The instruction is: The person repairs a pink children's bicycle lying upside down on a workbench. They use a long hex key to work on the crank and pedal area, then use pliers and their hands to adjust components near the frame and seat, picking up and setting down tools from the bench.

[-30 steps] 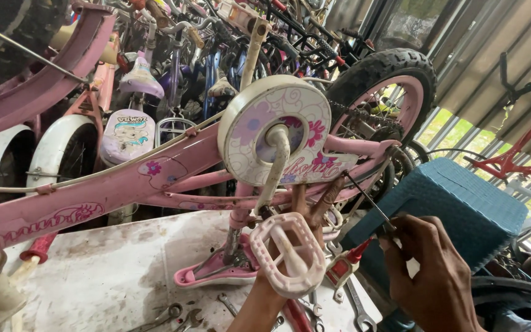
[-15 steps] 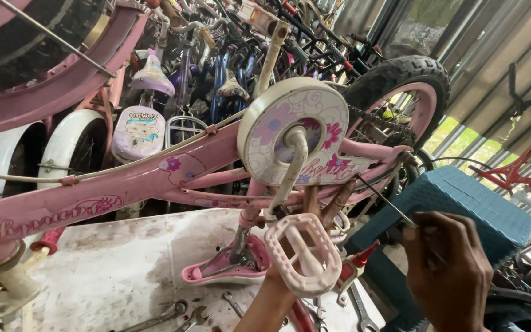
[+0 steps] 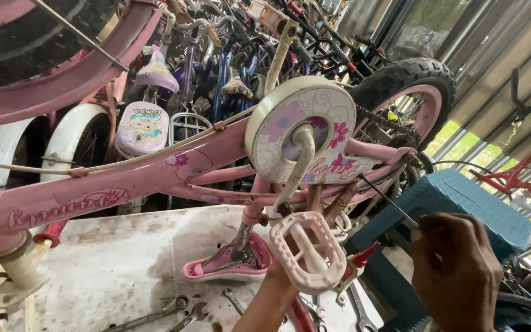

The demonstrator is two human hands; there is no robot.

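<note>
Pedal [image 3: 307, 251] hides the left hand; right hand [image 3: 456, 270] fingers seemingly pinch a thin spoke [image 3: 388, 200].

The bicycle frame [image 3: 124, 181] at centre left showed glossy pink painted metal, and the round chain guard [image 3: 302, 126] at centre was smooth white plastic with printed flowers. The pedal [image 3: 308, 249] at lower centre appeared as pale, scuffed plastic on a dull metal crank [image 3: 296, 166]. The spanners [image 3: 155, 316] at the bottom edge were bare grey metal on a rough, stained floor [image 3: 112, 264], and the blue stool [image 3: 462, 203] at right looked matt, textured plastic.
</note>
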